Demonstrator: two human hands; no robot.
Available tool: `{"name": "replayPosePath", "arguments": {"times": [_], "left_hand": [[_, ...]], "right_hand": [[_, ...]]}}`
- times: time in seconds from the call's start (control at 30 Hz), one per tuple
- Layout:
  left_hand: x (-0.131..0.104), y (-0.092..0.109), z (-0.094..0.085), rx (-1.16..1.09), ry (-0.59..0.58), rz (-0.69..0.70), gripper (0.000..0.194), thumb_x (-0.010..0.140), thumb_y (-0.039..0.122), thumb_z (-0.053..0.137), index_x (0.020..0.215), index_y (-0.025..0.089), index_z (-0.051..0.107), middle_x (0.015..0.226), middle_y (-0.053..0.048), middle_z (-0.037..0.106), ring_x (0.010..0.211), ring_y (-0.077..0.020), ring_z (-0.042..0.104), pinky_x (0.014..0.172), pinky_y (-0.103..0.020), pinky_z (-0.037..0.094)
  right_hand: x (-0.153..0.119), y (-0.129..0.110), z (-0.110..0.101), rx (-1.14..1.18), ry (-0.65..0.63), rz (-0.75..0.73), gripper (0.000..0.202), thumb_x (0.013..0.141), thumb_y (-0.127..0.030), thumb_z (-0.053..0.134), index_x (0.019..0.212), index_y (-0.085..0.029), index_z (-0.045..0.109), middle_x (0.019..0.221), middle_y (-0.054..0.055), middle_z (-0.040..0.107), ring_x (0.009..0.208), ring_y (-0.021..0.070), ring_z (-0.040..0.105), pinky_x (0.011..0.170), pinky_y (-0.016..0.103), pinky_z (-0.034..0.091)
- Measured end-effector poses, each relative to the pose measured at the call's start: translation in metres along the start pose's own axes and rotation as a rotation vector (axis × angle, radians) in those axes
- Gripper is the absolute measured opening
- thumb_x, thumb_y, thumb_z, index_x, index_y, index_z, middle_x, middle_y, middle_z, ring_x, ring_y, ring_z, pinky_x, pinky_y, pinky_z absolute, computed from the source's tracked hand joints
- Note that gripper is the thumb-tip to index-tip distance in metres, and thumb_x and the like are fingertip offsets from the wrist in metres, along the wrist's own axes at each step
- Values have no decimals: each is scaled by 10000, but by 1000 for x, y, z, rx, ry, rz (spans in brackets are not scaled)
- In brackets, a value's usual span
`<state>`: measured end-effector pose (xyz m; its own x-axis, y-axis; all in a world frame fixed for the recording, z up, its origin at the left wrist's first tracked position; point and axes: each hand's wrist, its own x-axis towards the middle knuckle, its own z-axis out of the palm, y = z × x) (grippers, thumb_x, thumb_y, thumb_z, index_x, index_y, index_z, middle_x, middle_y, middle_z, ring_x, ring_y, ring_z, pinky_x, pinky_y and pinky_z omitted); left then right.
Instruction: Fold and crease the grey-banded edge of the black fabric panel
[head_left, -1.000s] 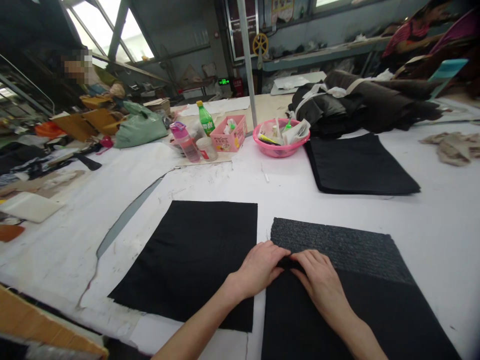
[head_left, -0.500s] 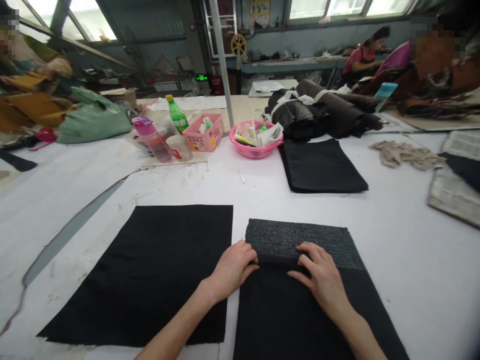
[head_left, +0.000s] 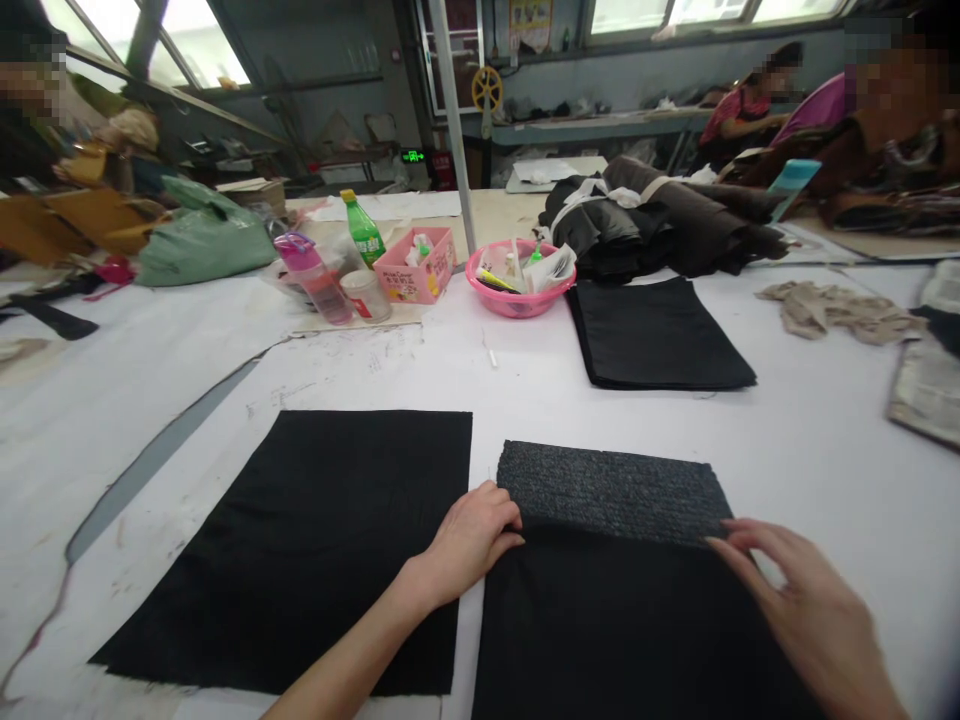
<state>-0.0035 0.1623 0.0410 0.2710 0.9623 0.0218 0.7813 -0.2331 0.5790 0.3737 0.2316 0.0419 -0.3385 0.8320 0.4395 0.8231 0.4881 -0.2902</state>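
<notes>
A black cloth (head_left: pixel 615 610) lies at the lower right, with a textured dark grey strip (head_left: pixel 607 490) showing beyond its far edge. My left hand (head_left: pixel 476 535) pinches the cloth's edge at the strip's left end. At the strip's right end, my right hand (head_left: pixel 795 580) pinches the same edge between thumb and fingers. To the left, another black cloth (head_left: pixel 322 540) lies flat, and my left forearm crosses it.
Beyond are a stack of black cloth (head_left: pixel 664 335), a pink basket (head_left: pixel 521 295), a pink box (head_left: pixel 416 268), a green bottle (head_left: pixel 364 232), a jar (head_left: pixel 366 297) and a beige rag (head_left: pixel 836 308). People sit at the back right and far left.
My right hand has slid right along the cloth's edge to the corner, and the edge now lies straighter against the grey strip. My left hand stays at the left end. The view has shifted slightly.
</notes>
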Motion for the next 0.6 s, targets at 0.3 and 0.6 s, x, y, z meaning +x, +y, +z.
{"name": "replayPosePath", "arguments": {"times": [0.3, 0.6], "left_hand": [[2, -9, 1, 42, -18, 34, 118, 843, 289, 705, 876, 203, 632, 880, -4, 599, 906, -180, 522, 780, -286, 428], [-2, -16, 4, -48, 118, 56, 86, 943, 232, 561, 957, 184, 631, 896, -25, 627, 884, -166, 546, 790, -298, 455]], "right_hand": [[33, -141, 83, 297, -332, -338, 223, 1010, -326, 487, 1200, -236, 562, 1088, 62, 587, 1006, 239, 532, 839, 395, 427], [29, -136, 99, 345, -296, -344, 203, 1023, -264, 460, 1135, -254, 629, 927, 34, 602, 873, 195, 534, 757, 334, 390]]}}
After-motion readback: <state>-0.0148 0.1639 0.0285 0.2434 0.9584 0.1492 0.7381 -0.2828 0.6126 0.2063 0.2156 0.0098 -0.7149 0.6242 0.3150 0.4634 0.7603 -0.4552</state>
